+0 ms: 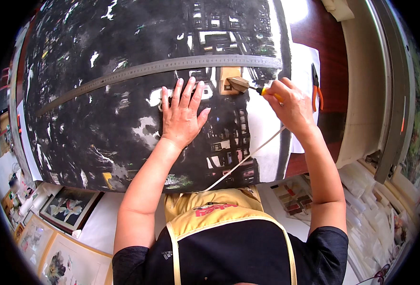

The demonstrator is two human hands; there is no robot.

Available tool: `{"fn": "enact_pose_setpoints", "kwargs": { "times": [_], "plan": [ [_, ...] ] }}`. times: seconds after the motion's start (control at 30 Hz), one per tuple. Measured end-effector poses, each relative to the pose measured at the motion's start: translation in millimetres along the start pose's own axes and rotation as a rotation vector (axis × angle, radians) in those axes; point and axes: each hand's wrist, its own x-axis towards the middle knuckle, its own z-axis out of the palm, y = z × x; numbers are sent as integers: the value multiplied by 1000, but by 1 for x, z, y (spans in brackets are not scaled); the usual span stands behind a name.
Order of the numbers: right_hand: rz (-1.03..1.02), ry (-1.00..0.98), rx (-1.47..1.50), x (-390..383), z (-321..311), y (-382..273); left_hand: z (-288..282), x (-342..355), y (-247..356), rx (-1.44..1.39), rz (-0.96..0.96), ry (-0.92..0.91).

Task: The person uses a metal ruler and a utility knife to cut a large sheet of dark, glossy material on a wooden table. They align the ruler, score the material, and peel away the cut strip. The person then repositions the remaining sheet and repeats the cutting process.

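Observation:
A large dark ink painting (138,85) with white and grey patches covers the table before me. My left hand (183,116) lies flat on it, fingers spread, holding nothing. To its right, my right hand (291,104) is closed round the yellow handle of a small electric iron (239,84). The iron's pointed head rests over a small tan piece (225,76) on the painting; what lies directly beneath the head is hidden. From near the right hand a thin white cord (248,158) runs down toward the apron. Beyond both hands, a long metal ruler (169,63) crosses the painting.
Orange-handled pliers (316,88) lie at the right on white paper. The reddish-brown tabletop (326,38) shows along that side. A framed flower picture (67,207) stands at lower left, and pale rolls or sheets (366,204) are stacked at lower right.

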Motion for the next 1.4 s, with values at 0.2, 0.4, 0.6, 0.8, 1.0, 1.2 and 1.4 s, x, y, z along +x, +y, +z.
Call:
{"fn": "enact_pose_setpoints", "kwargs": {
  "times": [0.2,0.4,0.6,0.8,1.0,1.2,1.4],
  "plan": [
    [-18,34,51,0,5,-3,1,-3,1,-17,-2,23],
    [-13,-6,2,7,6,-2,-1,-1,2,46,15,-1],
    [5,14,-13,-4,-5,23,3,0,4,65,7,7],
    [-44,52,11,-8,0,20,3,17,39,-3,48,-1],
    [20,141,-11,-29,-7,54,15,19,46,22,30,-29],
    [113,146,-62,-41,-9,63,14,18,47,47,27,-51],
    [161,196,-32,-55,-9,83,17,19,47,71,38,-44]
  ]
}}
